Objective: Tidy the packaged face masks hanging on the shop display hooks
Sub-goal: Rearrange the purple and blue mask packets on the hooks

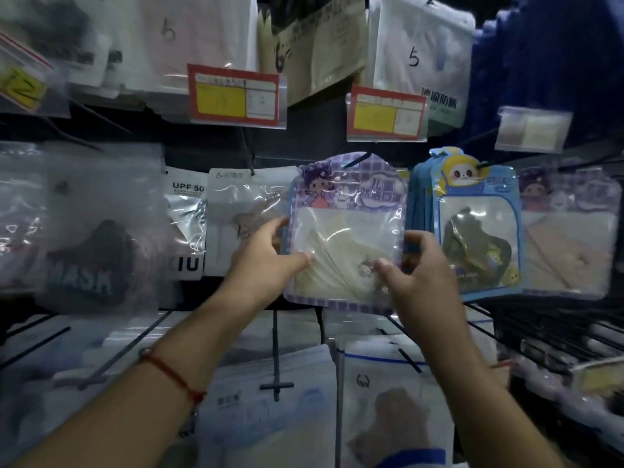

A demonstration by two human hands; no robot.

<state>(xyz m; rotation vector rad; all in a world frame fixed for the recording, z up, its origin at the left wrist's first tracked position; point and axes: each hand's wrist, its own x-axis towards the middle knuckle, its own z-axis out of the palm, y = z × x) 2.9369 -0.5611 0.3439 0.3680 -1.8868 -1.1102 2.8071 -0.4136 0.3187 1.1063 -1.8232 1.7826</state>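
A purple checked mask packet (344,211) with a cream mask inside hangs on a black hook (354,162) at the middle of the display. My left hand (266,261) grips its left edge, thumb on the front and fingers behind. My right hand (418,275) holds its right edge the same way. To its right hangs a stack of blue cartoon packets (476,228) with a dark mask, then another purple packet (570,238). To its left hangs a white clear packet (236,214).
Clear bags with a dark "MASK" mask (91,261) hang at the left. Red and yellow price tags (234,96) (386,114) stick out above. More packets fill the upper row and the lower row (381,400). Bare black hook rods (540,336) jut out at lower right.
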